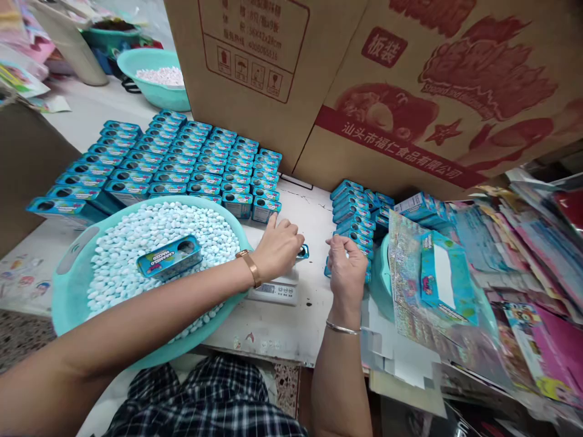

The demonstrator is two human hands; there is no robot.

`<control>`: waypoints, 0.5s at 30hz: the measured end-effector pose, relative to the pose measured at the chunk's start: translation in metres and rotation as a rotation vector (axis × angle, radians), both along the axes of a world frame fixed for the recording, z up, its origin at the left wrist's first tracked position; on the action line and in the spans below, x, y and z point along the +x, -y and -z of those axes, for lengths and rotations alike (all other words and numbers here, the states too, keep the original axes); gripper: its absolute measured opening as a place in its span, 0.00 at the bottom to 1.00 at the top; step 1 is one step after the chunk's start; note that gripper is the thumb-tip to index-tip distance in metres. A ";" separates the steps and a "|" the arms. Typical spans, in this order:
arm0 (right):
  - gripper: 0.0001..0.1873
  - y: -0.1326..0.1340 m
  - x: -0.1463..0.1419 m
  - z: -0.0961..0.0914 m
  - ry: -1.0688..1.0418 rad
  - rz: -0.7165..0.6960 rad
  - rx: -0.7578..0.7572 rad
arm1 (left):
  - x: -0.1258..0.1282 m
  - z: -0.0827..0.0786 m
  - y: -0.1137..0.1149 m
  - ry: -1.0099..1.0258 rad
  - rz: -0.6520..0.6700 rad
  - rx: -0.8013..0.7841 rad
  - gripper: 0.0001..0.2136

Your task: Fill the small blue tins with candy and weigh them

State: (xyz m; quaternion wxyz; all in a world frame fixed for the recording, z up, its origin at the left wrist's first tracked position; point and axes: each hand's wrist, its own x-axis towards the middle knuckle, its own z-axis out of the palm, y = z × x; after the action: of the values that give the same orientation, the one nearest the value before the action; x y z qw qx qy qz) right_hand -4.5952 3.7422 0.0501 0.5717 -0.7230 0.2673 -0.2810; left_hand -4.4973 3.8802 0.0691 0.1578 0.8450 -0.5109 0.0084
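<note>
My left hand [279, 244], with a watch on its wrist, hangs over a small white digital scale [276, 291]. Its fingers are bent together, and what they hold, if anything, is hidden. Just past them, the end of a blue candy box [302, 252] shows at the scale. To the right, my right hand [347, 267] is closed in a pinch beside a row of blue boxes [353, 212]; I cannot make out anything in it. A turquoise basin [68, 297] full of pale blue candies [122, 261] stands under my left forearm, with a blue box with a round hole [169, 257] lying on the candies.
Many upright blue boxes [182, 152] stand in rows behind the basin. Large cardboard cartons [319, 79] wall off the back. A second basin [155, 79] with pale candies sits at back left. At right are a blue carton [444, 276] and stacked printed packaging [537, 267].
</note>
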 end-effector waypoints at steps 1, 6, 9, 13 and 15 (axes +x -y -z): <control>0.20 0.002 -0.003 0.002 0.025 0.018 0.080 | 0.001 -0.004 0.000 -0.018 -0.001 -0.015 0.09; 0.19 0.004 -0.018 0.011 0.094 0.040 0.214 | 0.008 -0.031 -0.026 -0.092 -0.052 -0.258 0.09; 0.20 0.005 -0.024 0.014 0.097 0.051 0.221 | 0.011 -0.043 -0.049 -0.133 -0.085 -0.326 0.08; 0.20 0.006 -0.027 0.015 0.084 0.062 0.192 | 0.009 -0.042 -0.067 -0.187 -0.109 -0.299 0.08; 0.20 0.006 -0.027 0.015 0.062 0.053 0.139 | 0.006 -0.037 -0.069 -0.215 -0.111 -0.278 0.09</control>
State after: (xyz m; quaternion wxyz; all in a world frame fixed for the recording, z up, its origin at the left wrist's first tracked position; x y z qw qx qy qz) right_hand -4.6223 3.7362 0.0352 0.6208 -0.6653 0.2875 -0.2989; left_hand -4.4913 3.9490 0.1064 0.3262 0.8379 -0.4376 -0.0027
